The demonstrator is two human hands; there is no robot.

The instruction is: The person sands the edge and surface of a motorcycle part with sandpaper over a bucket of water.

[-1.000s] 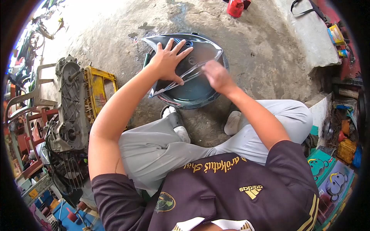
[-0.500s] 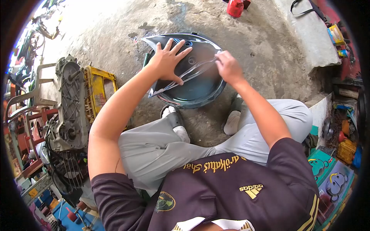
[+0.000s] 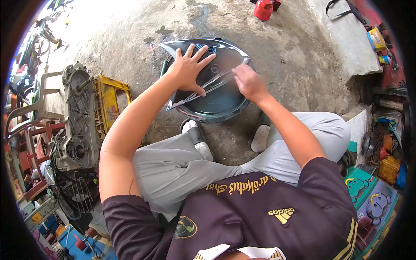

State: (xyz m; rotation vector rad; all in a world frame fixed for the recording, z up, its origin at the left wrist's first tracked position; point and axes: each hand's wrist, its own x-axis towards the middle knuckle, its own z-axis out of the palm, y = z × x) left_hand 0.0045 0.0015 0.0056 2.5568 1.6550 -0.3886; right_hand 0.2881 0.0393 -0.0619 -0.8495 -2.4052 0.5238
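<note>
The left hand (image 3: 189, 69), its fingers spread wide apart, rested on a dark glossy body panel (image 3: 229, 60), which lay over a round basin (image 3: 212, 118) on the concrete floor (image 3: 299, 56). The right hand (image 3: 251, 83) had its fingers bunched together by the panel's edge, perhaps touching it.

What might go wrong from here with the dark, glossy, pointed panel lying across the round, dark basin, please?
The panel might slide or tip, since its left-hand points jut past the rim of the basin and the spread left hand seems its main steadying hold.
The curled right hand could slip against the panel's pale-lined edge, perhaps scraping the knuckles.
</note>
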